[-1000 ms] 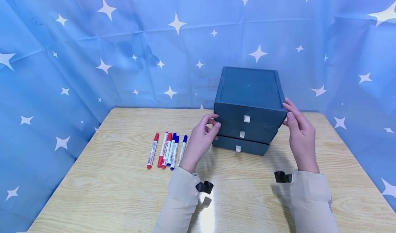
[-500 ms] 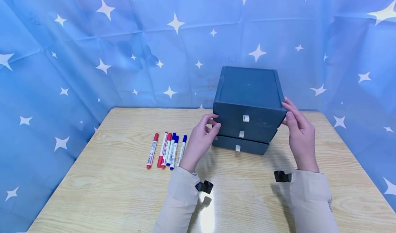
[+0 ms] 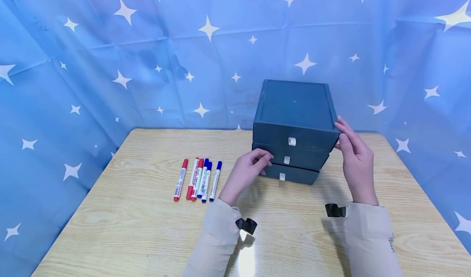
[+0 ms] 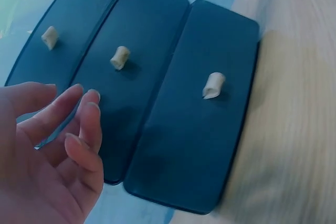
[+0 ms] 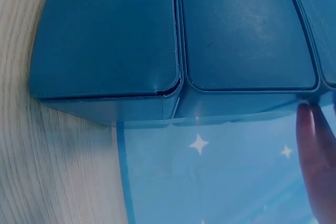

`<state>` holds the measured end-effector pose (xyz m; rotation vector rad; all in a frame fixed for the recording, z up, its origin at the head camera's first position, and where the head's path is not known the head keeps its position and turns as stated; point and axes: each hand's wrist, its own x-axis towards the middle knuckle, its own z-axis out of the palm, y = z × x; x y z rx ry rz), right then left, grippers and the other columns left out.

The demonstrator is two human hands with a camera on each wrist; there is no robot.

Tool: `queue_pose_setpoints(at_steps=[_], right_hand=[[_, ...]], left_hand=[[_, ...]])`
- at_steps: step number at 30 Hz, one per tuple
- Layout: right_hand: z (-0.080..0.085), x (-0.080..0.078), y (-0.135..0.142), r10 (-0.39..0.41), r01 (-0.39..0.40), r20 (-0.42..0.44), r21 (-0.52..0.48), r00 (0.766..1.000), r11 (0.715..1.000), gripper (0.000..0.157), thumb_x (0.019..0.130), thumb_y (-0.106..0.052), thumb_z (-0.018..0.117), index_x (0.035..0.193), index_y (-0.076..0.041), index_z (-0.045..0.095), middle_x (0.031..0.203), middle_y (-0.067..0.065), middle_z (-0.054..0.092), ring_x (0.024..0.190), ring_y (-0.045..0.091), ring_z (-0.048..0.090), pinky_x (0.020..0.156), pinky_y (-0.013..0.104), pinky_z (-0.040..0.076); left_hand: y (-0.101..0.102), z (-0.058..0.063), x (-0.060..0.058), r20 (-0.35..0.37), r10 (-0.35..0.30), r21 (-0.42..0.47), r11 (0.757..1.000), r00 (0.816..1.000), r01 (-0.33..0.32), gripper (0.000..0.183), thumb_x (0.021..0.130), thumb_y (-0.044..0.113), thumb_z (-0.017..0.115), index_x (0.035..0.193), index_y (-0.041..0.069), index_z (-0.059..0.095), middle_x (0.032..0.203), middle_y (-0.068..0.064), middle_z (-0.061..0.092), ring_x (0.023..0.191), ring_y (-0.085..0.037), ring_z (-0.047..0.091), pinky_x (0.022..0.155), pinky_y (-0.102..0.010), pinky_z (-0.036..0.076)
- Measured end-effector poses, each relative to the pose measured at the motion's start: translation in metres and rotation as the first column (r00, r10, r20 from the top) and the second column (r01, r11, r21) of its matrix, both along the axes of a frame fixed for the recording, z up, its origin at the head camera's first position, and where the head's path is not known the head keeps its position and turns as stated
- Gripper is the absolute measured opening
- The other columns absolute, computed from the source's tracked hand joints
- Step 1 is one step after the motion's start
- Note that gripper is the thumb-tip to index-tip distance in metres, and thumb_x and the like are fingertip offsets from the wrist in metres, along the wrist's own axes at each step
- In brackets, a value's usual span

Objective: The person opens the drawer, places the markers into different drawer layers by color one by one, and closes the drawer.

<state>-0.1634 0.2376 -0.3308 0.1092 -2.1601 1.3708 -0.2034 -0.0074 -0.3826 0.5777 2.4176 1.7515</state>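
A dark blue three-drawer cabinet [image 3: 294, 103] stands toward the back right of the table, each drawer front bearing a small white pull tab [image 3: 292, 141]. Loosely bent fingers of my left hand [image 3: 245, 170] hover at the left part of the middle and bottom drawer fronts, holding nothing. The left wrist view shows that hand's palm and fingertips beside the middle drawer front [image 4: 147, 30]. My right hand [image 3: 358, 164] rests its fingers along the cabinet's right side, thumb by the front corner. Only a fingertip [image 5: 314, 145] of it shows in the right wrist view, at the cabinet's side edge.
Several red-capped and blue-capped markers [image 3: 180, 179] lie side by side on the wooden table [image 3: 121, 224], left of the left hand. A blue curtain [image 3: 147, 36] with white stars hangs behind and on both sides. Small black mounts [image 3: 246, 225] sit on both sleeves.
My left hand has left the cabinet's upper left edge and moved right and down, across the lower drawer fronts. The right hand and the cabinet stay in place.
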Motion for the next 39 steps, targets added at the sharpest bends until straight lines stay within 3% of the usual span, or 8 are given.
queue_pose_setpoints(at_steps=[10, 17, 20, 27, 34, 39], right_hand=[[-0.001, 0.0, 0.0, 0.014, -0.014, -0.011, -0.004, 1.0, 1.0, 0.033, 0.095, -0.024, 0.041, 0.127, -0.02, 0.051, 0.136, -0.007, 0.041, 0.112, 0.009, 0.048, 0.08, 0.016, 0.04], [-0.001, -0.001, 0.0, 0.014, -0.014, -0.016, -0.003, 1.0, 1.0, 0.033, 0.095, -0.024, 0.042, 0.127, -0.02, 0.051, 0.135, -0.006, 0.041, 0.111, 0.009, 0.049, 0.08, 0.018, 0.041], [0.0, -0.001, 0.0, 0.015, -0.015, -0.02, -0.005, 1.0, 1.0, 0.033, 0.095, -0.023, 0.042, 0.127, -0.02, 0.051, 0.135, -0.006, 0.041, 0.11, 0.009, 0.049, 0.08, 0.017, 0.04], [0.0, 0.001, -0.001, 0.011, -0.011, -0.011, 0.0, 1.0, 1.0, 0.034, 0.095, -0.024, 0.041, 0.128, -0.02, 0.05, 0.136, -0.007, 0.04, 0.111, 0.009, 0.048, 0.08, 0.015, 0.04], [0.0, 0.0, -0.001, 0.012, -0.012, -0.017, 0.001, 1.0, 1.0, 0.034, 0.095, -0.024, 0.041, 0.127, -0.02, 0.051, 0.136, -0.007, 0.04, 0.11, 0.008, 0.049, 0.079, 0.016, 0.04], [0.0, 0.0, -0.001, 0.003, -0.003, -0.01, 0.003, 1.0, 1.0, 0.034, 0.095, -0.024, 0.041, 0.127, -0.021, 0.051, 0.136, -0.007, 0.041, 0.108, 0.007, 0.049, 0.079, 0.015, 0.039]], left_hand=[[0.018, -0.016, 0.003, 0.07, -0.033, -0.086, 0.996, 0.997, 0.039, 0.029, 0.09, 0.044, 0.047, 0.109, 0.027, 0.061, 0.098, 0.013, 0.06, 0.076, -0.017, 0.063, 0.063, -0.029, 0.045], [0.025, -0.019, 0.006, 0.109, -0.062, 0.019, 0.998, 0.992, 0.06, 0.035, 0.088, 0.046, 0.048, 0.116, 0.028, 0.057, 0.095, 0.0, 0.064, 0.078, -0.023, 0.063, 0.063, -0.043, 0.048], [0.028, -0.02, 0.006, 0.121, -0.064, 0.064, 0.996, 0.991, 0.057, 0.033, 0.088, 0.045, 0.049, 0.115, 0.028, 0.056, 0.097, 0.005, 0.061, 0.078, -0.026, 0.062, 0.063, -0.048, 0.048], [0.03, -0.02, 0.007, 0.108, -0.064, 0.091, 0.994, 0.992, 0.054, 0.031, 0.088, 0.043, 0.05, 0.114, 0.026, 0.056, 0.096, 0.012, 0.058, 0.078, -0.025, 0.062, 0.062, -0.046, 0.048], [0.027, -0.015, 0.007, 0.131, -0.076, 0.124, 0.991, 0.988, 0.06, 0.026, 0.091, 0.038, 0.048, 0.113, 0.026, 0.056, 0.099, 0.009, 0.062, 0.074, -0.014, 0.063, 0.057, -0.035, 0.049], [0.027, -0.016, 0.006, 0.137, -0.082, 0.115, 0.991, 0.987, 0.066, 0.027, 0.09, 0.038, 0.049, 0.113, 0.026, 0.057, 0.1, 0.01, 0.062, 0.075, -0.012, 0.063, 0.061, -0.041, 0.049]])
